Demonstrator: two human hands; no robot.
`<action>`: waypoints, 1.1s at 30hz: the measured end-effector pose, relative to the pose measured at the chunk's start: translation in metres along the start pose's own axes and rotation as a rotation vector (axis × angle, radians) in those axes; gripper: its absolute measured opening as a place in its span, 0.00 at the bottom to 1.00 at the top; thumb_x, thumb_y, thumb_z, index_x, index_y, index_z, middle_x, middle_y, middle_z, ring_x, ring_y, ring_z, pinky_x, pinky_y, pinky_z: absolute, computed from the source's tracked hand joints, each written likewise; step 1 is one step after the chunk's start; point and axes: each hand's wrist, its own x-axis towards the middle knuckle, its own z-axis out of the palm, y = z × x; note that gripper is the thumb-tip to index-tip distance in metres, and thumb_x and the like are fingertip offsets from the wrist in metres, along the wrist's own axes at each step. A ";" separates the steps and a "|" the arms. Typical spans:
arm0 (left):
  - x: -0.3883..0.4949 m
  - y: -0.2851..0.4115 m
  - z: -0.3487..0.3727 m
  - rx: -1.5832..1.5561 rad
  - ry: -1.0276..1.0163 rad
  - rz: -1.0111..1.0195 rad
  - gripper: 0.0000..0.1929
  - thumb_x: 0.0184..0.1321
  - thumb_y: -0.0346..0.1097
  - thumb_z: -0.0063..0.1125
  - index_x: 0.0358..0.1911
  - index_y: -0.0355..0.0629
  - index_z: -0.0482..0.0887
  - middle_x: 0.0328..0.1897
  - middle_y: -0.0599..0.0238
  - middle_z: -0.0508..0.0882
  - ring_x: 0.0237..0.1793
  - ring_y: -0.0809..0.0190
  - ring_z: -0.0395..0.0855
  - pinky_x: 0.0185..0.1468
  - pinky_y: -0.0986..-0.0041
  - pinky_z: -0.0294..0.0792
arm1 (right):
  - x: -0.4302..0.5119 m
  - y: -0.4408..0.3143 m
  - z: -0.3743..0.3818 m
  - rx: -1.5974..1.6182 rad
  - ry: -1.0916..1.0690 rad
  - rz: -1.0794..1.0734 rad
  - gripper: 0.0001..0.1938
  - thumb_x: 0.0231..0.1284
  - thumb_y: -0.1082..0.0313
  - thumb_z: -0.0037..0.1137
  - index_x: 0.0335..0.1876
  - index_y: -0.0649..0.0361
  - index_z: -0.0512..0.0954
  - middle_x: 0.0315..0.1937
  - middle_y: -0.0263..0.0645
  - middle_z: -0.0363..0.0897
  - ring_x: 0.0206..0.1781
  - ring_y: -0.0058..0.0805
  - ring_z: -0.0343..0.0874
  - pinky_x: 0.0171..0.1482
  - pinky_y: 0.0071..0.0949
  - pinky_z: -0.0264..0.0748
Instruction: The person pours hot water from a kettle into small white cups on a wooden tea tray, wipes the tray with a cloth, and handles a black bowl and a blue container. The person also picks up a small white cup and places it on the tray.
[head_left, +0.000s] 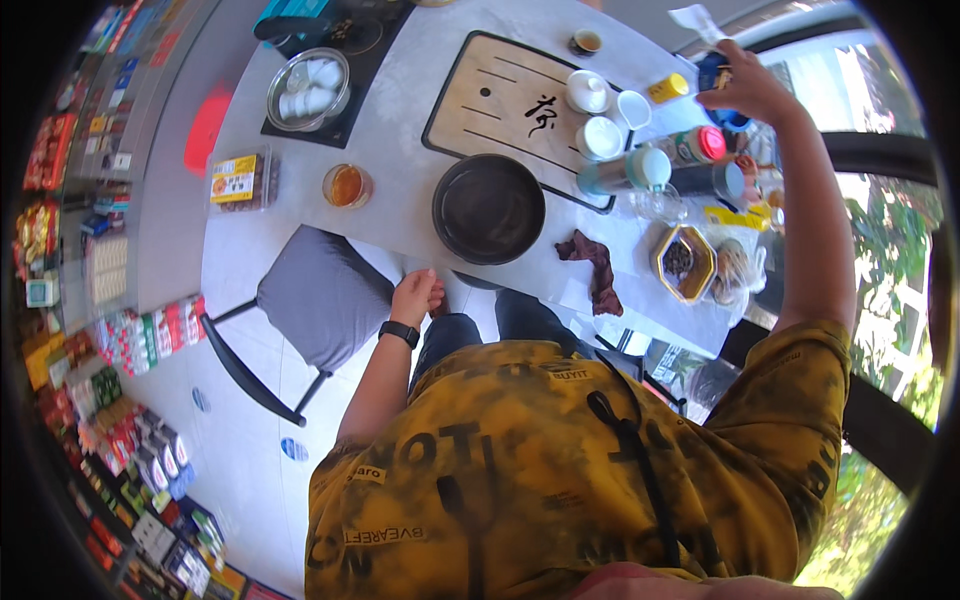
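Note:
At the far right of the table, my right hand (750, 86) reaches out with thumb and fingers apart. Its fingertips meet the near end of a white tissue (699, 22); whether they grip it is unclear. Partly covered by this hand is a dark blue container (712, 73). My left hand (416, 296) hangs low by the table's front edge, between the grey chair seat and my legs. Its fingers are loosely curled and nothing shows in them. A round dark pan (489, 210) stands at the front edge, and a crumpled brown cloth (596, 270) lies to its right.
A tea tray (510, 97) bears a white gaiwan (588, 91) and cups. Bottles, including a teal-lidded one (649, 167), crowd the right side near an octagonal gold-rimmed dish (682, 262). Left are a glass of amber tea (348, 187), a bowl of cups (309, 90) and a grey chair (326, 292).

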 end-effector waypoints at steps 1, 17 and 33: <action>-0.003 0.001 -0.006 0.016 -0.044 -0.009 0.19 0.65 0.50 0.56 0.49 0.42 0.77 0.41 0.64 0.83 0.37 0.67 0.81 0.40 0.76 0.75 | -0.024 -0.021 -0.005 0.026 -0.017 -0.009 0.49 0.37 0.50 0.75 0.69 0.54 0.60 0.56 0.57 0.70 0.56 0.51 0.76 0.57 0.40 0.75; -0.072 0.017 0.065 -0.425 -1.275 -0.291 0.53 0.47 0.75 0.57 0.73 0.55 0.53 0.73 0.59 0.63 0.71 0.51 0.64 0.68 0.54 0.62 | -0.254 -0.261 0.134 0.026 -0.354 -0.183 0.39 0.36 0.44 0.71 0.55 0.57 0.67 0.46 0.47 0.71 0.46 0.45 0.78 0.37 0.40 0.78; -0.072 -0.084 0.083 -0.724 -1.089 -0.466 0.47 0.45 0.70 0.53 0.67 0.50 0.64 0.66 0.50 0.72 0.55 0.34 0.78 0.49 0.48 0.78 | -0.301 -0.209 0.260 0.478 -0.188 -0.130 0.13 0.65 0.57 0.49 0.41 0.61 0.71 0.29 0.45 0.81 0.33 0.44 0.84 0.33 0.41 0.78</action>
